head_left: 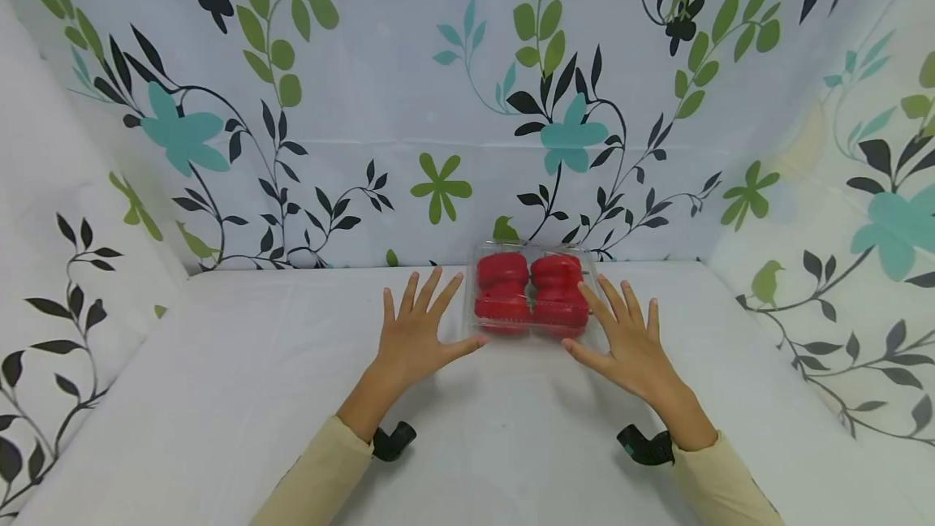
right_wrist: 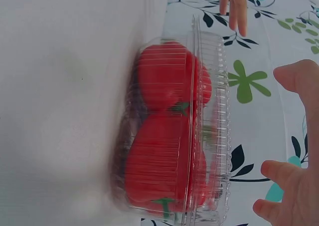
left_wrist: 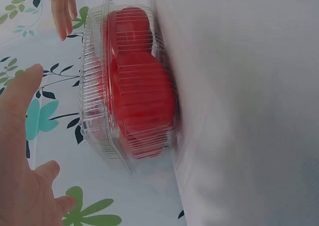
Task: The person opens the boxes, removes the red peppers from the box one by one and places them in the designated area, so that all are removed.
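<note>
Sleeves (head_left: 316,473) nearest, before the clear box (head_left: 471,303); L hand (head_left: 411,343) and R hand (head_left: 632,351) flank it, fingers (head_left: 428,291) spread, gripping nothing. Box w/ red veg (head_left: 504,286) sits on surface (head_left: 504,445) btwn them. I'd guess uneven squeezing might pop its thin lid (left_wrist: 92,96), spilling contents.
</note>
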